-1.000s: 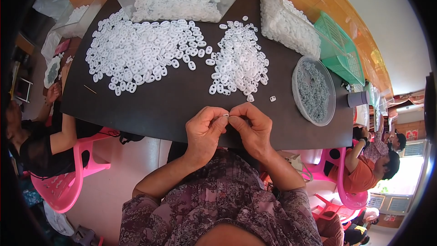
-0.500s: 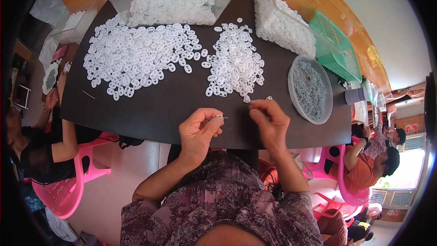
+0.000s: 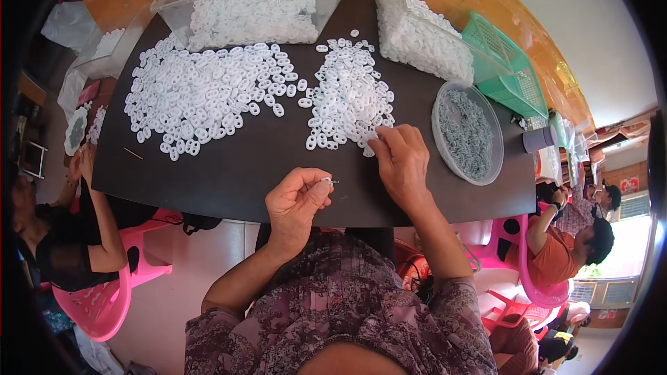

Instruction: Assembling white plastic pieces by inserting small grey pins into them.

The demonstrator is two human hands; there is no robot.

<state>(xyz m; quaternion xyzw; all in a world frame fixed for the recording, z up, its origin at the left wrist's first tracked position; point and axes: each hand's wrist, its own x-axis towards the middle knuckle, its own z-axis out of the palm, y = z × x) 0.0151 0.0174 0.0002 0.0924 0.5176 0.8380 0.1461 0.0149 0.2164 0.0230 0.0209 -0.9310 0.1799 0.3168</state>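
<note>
My left hand (image 3: 293, 210) is closed near the table's front edge, pinching a small white plastic piece (image 3: 326, 180) between thumb and forefinger. A thin metal pin (image 3: 335, 182) sticks out of that piece to the right. My right hand (image 3: 403, 165) reaches over the near right edge of a smaller pile of white pieces (image 3: 351, 97), its fingertips pinched together among the lowest ones. What those fingertips hold, if anything, is hidden. A larger pile of white oval pieces with two holes (image 3: 201, 94) spreads to the left.
Clear bins of white pieces (image 3: 253, 7) (image 3: 424, 38) line the back. A round tub of small grey metal parts (image 3: 467, 132) stands at right, near a green basket (image 3: 504, 62) and a grey cup (image 3: 540, 140). A thin stick (image 3: 133, 153) lies left. Other people sit on both sides.
My right hand has moved up and slightly left to the edge of the smaller pile. My left hand keeps its pinch on the white piece. The view has shifted slightly.
</note>
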